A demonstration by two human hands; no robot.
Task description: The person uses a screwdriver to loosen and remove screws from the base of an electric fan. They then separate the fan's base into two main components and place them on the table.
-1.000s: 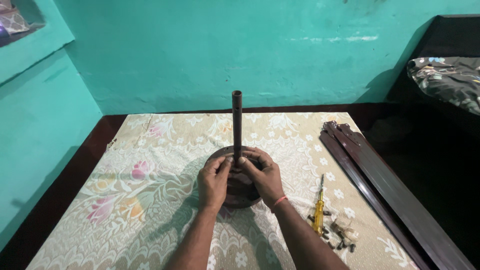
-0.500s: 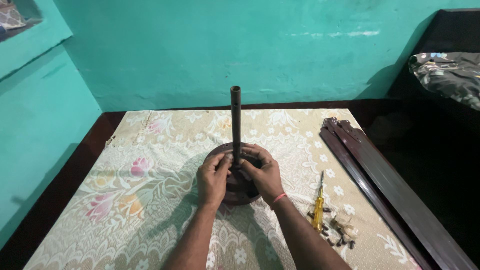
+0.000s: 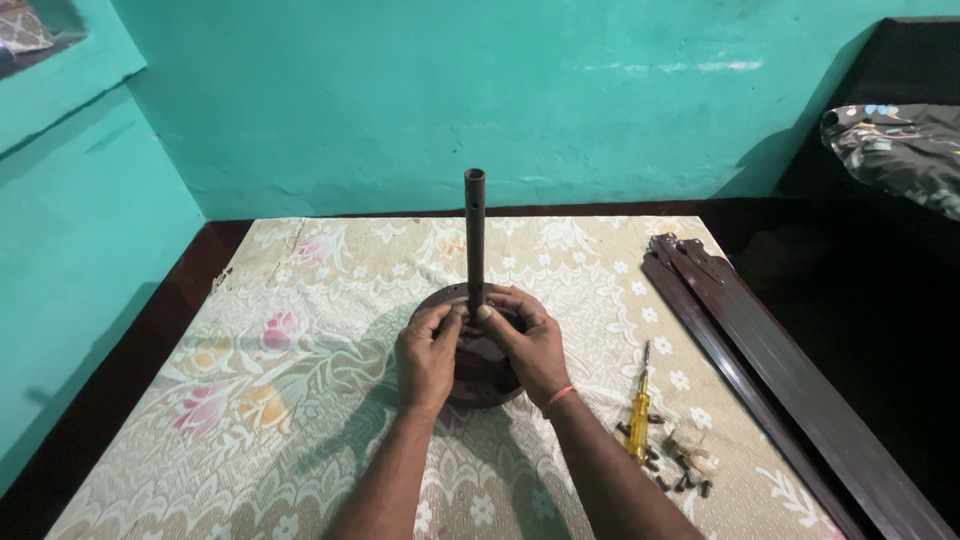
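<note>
Ceiling-fan motor housing (image 3: pixel 480 385), a round dark-brown metal disc, sits flat near the middle of the table on a floral cloth (image 3: pixel 300 400), with a slim dark rod (image 3: pixel 474 240) standing upright from its hub. The rod is a hollow tube, open at the top, with small holes through its upper end.

Both hands meet at the foot of the rod. The left hand (image 3: pixel 428 355) and the right hand (image 3: pixel 528 350) each have thumb and fingertips pressed in around the base of the rod where it enters the hub; whether they pinch the rod itself or a small part at its foot cannot be told. The palms lie over the top of the housing.

By its look the housing is heavy, stiff metal, likely smooth and a little slippery at the rim; it would be best lifted with both hands under the rim. The rod looks rigid and would serve as a handle only if firmly seated.

To the right on the cloth lie a yellow-handled screwdriver (image 3: pixel 638 425) and, just beside it, a scatter of dark screws (image 3: pixel 680 478). Farther right, long dark-brown fan blades (image 3: pixel 760 370) lie stacked along the table edge. A teal wall (image 3: pixel 450 100) stands behind.
</note>
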